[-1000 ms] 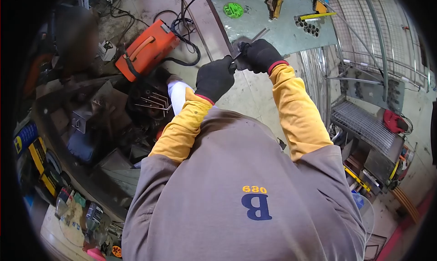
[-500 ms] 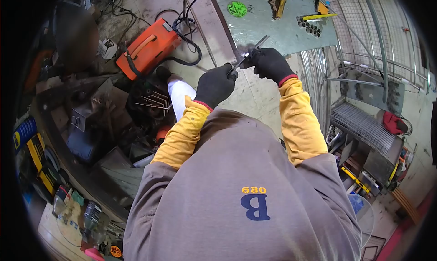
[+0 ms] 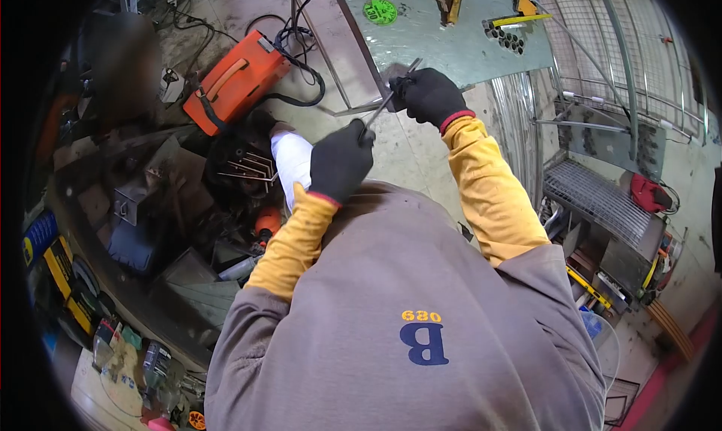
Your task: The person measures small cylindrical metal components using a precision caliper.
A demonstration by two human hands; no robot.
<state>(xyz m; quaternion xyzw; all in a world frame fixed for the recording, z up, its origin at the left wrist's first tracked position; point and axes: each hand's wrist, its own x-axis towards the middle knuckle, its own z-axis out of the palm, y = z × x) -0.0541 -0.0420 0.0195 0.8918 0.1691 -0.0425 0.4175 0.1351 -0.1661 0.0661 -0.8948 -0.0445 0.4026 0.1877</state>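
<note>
A thin grey metal rod [image 3: 381,110] slants between my two gloved hands, its far end rising past the table corner. My left hand [image 3: 341,162], in a black glove, is closed around the lower end, above my lap. My right hand [image 3: 432,98], also black-gloved, has its fingers bent and pressed together on the rod's upper part. Right beside those fingertips is a dark square metal corner [image 3: 390,76] at the table's near edge. The right palm and the inner side of the grip are hidden.
A greenish table [image 3: 451,59] bears pliers-like clamps [image 3: 450,2], a round green sticker [image 3: 380,11] and several short tubes [image 3: 509,40]. An orange machine [image 3: 237,81] with black cables stands left. Dark scrap metal lies at lower left. A wire rack [image 3: 598,198] is at right.
My left hand has moved down and left, away from my right hand, and more of the rod shows between them. My right hand has shifted slightly left; the bright spot near its fingertips is gone.
</note>
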